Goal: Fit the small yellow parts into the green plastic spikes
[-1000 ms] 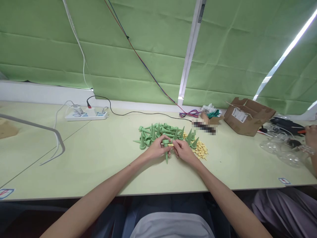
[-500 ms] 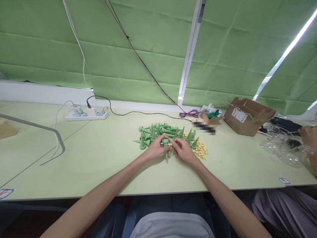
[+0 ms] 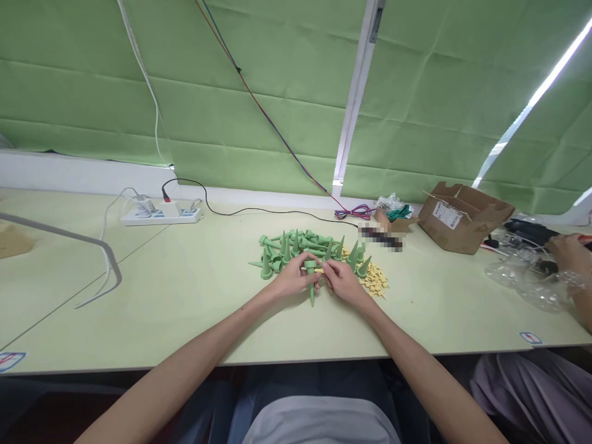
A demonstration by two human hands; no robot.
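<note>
My left hand (image 3: pixel 296 275) is closed around a green plastic watering spike (image 3: pixel 311 290), its wide collar up and its tip pointing down. My right hand (image 3: pixel 341 277) pinches a small yellow plastic peg (image 3: pixel 319 270) against the side of that collar. Whether the peg sits inside the collar I cannot tell. Just behind both hands lies a pile of green watering spikes (image 3: pixel 266 266), some standing tip up, others on their sides. Small yellow pegs (image 3: pixel 375 280) are heaped to the right of my right hand.
A white power strip (image 3: pixel 180 216) with plugs lies at the back left. An open cardboard box (image 3: pixel 457 219) and a smaller box (image 3: pixel 393 223) stand at the back right. At the far right, a person's hand (image 3: pixel 573 253) is near clear plastic pieces (image 3: pixel 522 277).
Both my hands have shifted very slightly right with the spike and the peg. The other person's hand at the far right has moved a little to the left.
</note>
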